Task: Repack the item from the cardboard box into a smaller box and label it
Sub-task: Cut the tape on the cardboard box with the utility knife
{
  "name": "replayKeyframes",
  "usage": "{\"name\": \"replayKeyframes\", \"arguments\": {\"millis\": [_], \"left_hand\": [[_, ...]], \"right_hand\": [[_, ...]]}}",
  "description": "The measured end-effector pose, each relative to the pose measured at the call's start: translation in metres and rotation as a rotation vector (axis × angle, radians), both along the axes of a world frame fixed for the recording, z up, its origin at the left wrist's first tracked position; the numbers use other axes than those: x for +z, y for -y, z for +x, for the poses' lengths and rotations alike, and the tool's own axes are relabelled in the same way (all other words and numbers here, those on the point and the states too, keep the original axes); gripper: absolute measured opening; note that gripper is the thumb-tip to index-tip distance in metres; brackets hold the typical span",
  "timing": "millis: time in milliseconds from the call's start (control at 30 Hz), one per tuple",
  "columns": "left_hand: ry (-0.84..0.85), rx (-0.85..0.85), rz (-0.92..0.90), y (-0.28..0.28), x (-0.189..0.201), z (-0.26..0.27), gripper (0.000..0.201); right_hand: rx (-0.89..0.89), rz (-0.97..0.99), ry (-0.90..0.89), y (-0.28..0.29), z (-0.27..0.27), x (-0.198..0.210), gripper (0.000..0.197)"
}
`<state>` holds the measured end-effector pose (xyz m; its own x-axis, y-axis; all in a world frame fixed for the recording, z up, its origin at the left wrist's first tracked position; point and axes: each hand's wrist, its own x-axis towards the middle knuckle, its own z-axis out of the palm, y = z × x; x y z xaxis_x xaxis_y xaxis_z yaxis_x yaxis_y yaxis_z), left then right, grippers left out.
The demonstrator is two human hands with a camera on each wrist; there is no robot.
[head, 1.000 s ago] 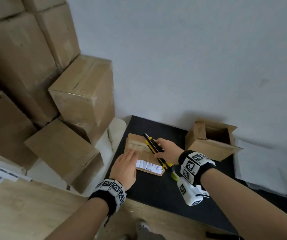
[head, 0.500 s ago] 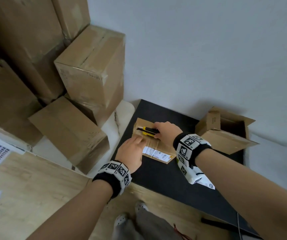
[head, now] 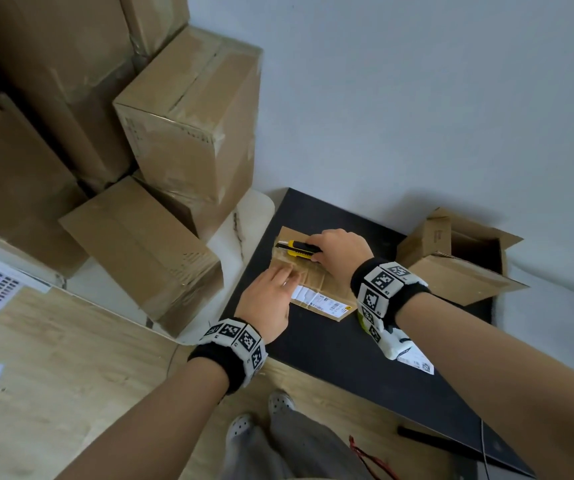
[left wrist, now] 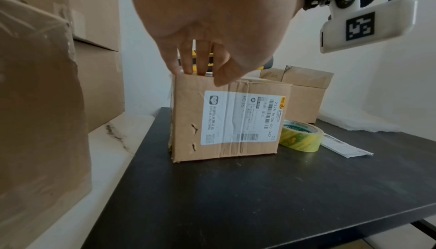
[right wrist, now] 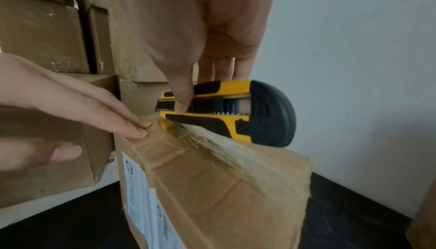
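Note:
A taped cardboard box point(head: 316, 282) point(left wrist: 226, 118) point(right wrist: 212, 187) with a white shipping label point(left wrist: 243, 118) stands on the black table point(head: 330, 348). My left hand point(head: 271, 299) point(left wrist: 200, 34) lies flat on its top, straight fingers pressing near the left edge. My right hand point(head: 341, 252) point(right wrist: 200, 34) grips a yellow and black utility knife point(head: 296, 249) point(right wrist: 226, 111), thumb on the slider, its front end at the tape on the box top. The blade tip is hidden. An open, empty-looking cardboard box point(head: 458, 258) point(left wrist: 304, 90) stands at the right against the wall.
A roll of yellow-green tape point(left wrist: 300, 135) and a loose printed label point(left wrist: 344, 145) point(head: 415, 362) lie on the table right of the box. Large stacked cartons point(head: 188, 112) crowd the left side. A white wall point(head: 417, 98) backs the table; wooden floor point(head: 53, 375) lies below.
My right hand turned the knife from lengthwise along the box to crosswise, laid low at the far edge of the top. The left hand stayed flat on the box.

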<state>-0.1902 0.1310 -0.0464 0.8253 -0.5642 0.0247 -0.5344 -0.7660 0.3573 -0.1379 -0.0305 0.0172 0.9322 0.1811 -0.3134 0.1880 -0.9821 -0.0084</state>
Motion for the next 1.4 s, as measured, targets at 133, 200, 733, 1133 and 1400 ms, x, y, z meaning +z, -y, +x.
{"name": "replayKeyframes", "arguments": {"millis": [133, 200, 733, 1133, 1400], "left_hand": [[-0.009, -0.009, 0.022, 0.000, 0.000, 0.000, 0.059], [-0.010, -0.016, 0.041, 0.001, 0.001, 0.000, 0.060], [-0.047, -0.023, 0.037, 0.000, 0.003, 0.004, 0.060], [-0.042, -0.033, 0.071, 0.000, 0.004, 0.006, 0.058], [-0.029, -0.050, 0.114, 0.002, 0.009, 0.007, 0.058]], "right_hand": [[0.053, -0.081, 0.020, -0.004, 0.001, 0.001, 0.031], [0.085, -0.123, 0.036, -0.007, 0.001, 0.003, 0.029], [0.075, -0.104, 0.081, -0.011, -0.001, 0.013, 0.031], [0.162, -0.171, 0.065, -0.020, 0.001, 0.023, 0.031], [0.159, -0.199, 0.049, -0.016, -0.004, 0.032, 0.031]]}}
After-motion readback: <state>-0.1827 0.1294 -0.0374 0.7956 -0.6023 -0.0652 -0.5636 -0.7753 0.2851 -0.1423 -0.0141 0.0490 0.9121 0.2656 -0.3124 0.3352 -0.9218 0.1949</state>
